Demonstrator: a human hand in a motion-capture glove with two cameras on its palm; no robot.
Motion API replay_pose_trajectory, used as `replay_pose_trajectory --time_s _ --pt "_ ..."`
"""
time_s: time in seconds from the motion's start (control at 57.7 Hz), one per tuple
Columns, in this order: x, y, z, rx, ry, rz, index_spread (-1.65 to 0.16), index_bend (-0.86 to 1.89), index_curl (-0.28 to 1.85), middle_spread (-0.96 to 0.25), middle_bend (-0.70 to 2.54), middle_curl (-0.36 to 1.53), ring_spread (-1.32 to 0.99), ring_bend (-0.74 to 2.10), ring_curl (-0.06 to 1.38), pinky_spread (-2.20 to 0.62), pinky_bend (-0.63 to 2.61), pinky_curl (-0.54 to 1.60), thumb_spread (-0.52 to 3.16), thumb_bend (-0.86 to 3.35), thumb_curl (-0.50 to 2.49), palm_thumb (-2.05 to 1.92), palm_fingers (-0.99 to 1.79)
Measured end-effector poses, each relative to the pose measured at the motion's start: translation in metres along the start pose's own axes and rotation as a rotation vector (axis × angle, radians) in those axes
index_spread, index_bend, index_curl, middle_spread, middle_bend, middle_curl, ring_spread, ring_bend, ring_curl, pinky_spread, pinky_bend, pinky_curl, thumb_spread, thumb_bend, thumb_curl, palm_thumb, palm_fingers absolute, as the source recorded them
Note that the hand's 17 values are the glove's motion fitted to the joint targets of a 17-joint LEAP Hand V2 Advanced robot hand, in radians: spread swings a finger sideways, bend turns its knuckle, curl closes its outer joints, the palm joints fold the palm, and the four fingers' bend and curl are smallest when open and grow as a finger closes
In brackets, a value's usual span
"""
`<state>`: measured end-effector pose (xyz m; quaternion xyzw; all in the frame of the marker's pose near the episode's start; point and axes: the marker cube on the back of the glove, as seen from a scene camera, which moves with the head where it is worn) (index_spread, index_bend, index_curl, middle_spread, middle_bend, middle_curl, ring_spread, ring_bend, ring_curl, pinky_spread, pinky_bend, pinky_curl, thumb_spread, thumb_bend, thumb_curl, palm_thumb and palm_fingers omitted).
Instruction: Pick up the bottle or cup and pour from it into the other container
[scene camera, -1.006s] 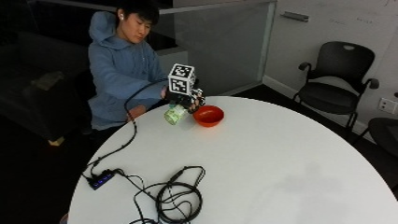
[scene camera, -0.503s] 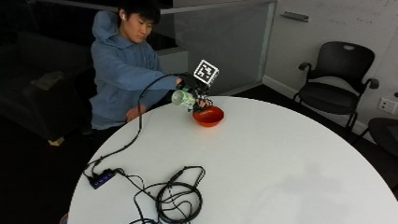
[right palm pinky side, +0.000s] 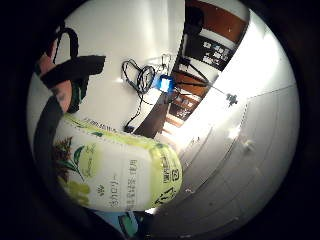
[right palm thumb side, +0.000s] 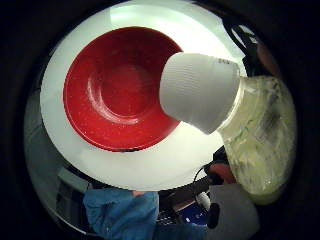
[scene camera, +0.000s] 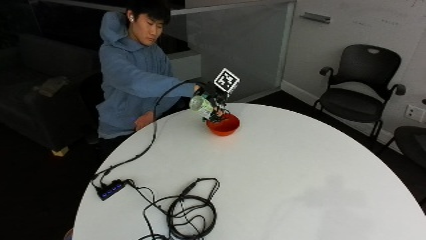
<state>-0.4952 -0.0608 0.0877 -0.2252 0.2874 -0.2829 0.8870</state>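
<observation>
At the far left of the white table (scene camera: 279, 170), gloved right hand (scene camera: 212, 96) wrapped around a bottle (scene camera: 200, 104), tilted cap-down above the red bowl (scene camera: 223, 125).

capped green bottle (scene camera: 202, 105) tilted over red bowl (scene camera: 223, 125)

A round white table (scene camera: 299, 170) carries a coil of black cable (scene camera: 190, 212) near its edge, beside a small blue hub (scene camera: 110, 190). Black office chair (scene camera: 359, 95) stands well apart.

A pale green-labelled plastic bottle (right palm pinky side: 112, 172) fills the lower left of the frame, against the strapped fingers (right palm pinky side: 55, 90); black coiled cables (right palm pinky side: 140, 77) lie on the white table (right palm pinky side: 130, 35) beyond.
</observation>
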Motion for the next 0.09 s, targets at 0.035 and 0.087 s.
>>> replay_pose_trajectory --time_s 0.035,0.087 --pt "0.0059 -0.001 0.0006 -0.002 0.02 0.024 -0.13 0.12 0.33 -0.06 0.31 0.52 -0.19 0.44 0.48 -0.21 0.54 0.4 0.2 -0.04 0.72 1.01 1.13" --pt "0.0118 -0.0032 0.0017 0.003 0.061 0.075 -0.13 0.12 0.33 -0.06 0.3 0.53 -0.19 0.43 0.47 -0.21 0.54 0.4 0.2 -0.04 0.72 1.01 1.13"
